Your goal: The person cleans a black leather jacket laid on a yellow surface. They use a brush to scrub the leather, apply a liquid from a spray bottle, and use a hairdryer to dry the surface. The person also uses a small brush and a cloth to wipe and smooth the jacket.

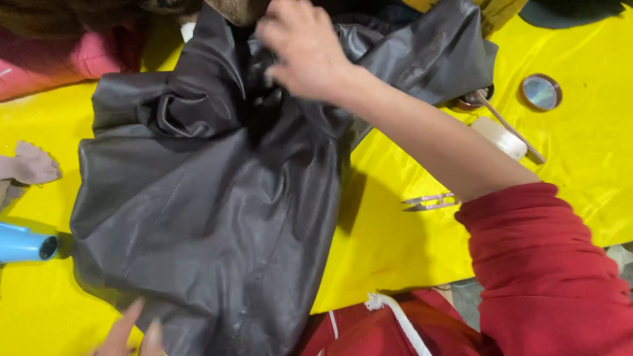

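1. At the far left edge of the frame, a blue tube-shaped object [25, 244] lies on the yellow sheet [395, 237]; above it sits a small pinkish-grey scrap [31, 165] with a scalloped edge.
2. Upper left corner: a pink fabric bundle [59, 59], touching the yellow sheet.
3. Centre-left to centre: a dark grey leather garment [211, 217] lies crumpled over the sheet and fills most of the middle of the frame, from top edge to bottom edge.
4. Bottom left-centre: left hand [132, 336], only the fingertips in view, resting at the garment's lower edge. Fingers extended and apart; they pinch nothing that shows.
5. Top centre: right hand [306, 49], blurred, pressed into the bunched folds near the garment's top. Fingers curled into the leather; cannot tell whether they actually clamp a fold.
6. Right of centre: small metal thread snips [430, 201] on the sheet, just beside the right forearm; red sleeve [547, 270] at lower right.
7. Upper right: white spool [501, 137], thin stick [511, 128], and a round mirror-like disc [540, 92], well apart from the garment.
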